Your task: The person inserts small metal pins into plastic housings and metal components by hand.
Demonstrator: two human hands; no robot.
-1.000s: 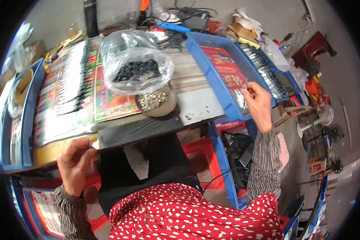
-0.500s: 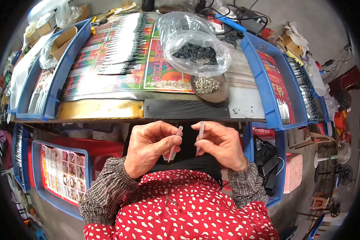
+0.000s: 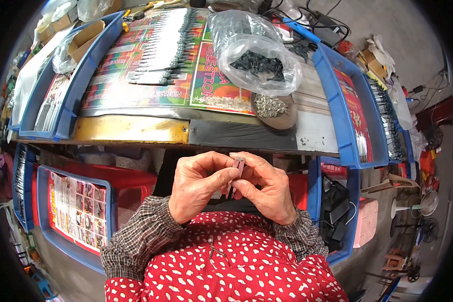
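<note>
Two small, slim, see-through pinkish plastic pieces (image 3: pixel 239 167) meet in front of my lap, just off the near edge of the workbench. My left hand (image 3: pixel 197 185) pinches one between thumb and forefinger. With thumb and fingers closed, my right hand (image 3: pixel 268 190) grips the other against it. The fingers cover most of both pieces, so how they fit together cannot be made out. Beyond my hands, a heap of small silvery metal parts (image 3: pixel 270 104) lies on a brown round plate (image 3: pixel 282 121). A clear plastic bag (image 3: pixel 287 85) behind it holds small black parts (image 3: pixel 254 64).
A row of slim dark-tipped pieces (image 3: pixel 168 48) lies on the colourful printed sheet (image 3: pixel 110 75). Blue trays stand at the bench's left (image 3: pixel 93 55) and right (image 3: pixel 332 95). Lower trays flank me: left with printed cards (image 3: pixel 80 211), right with black objects (image 3: pixel 337 204).
My hands have come together, the right moving left and the left slightly right, so the two plastic pieces now meet. The view has shifted slightly.
</note>
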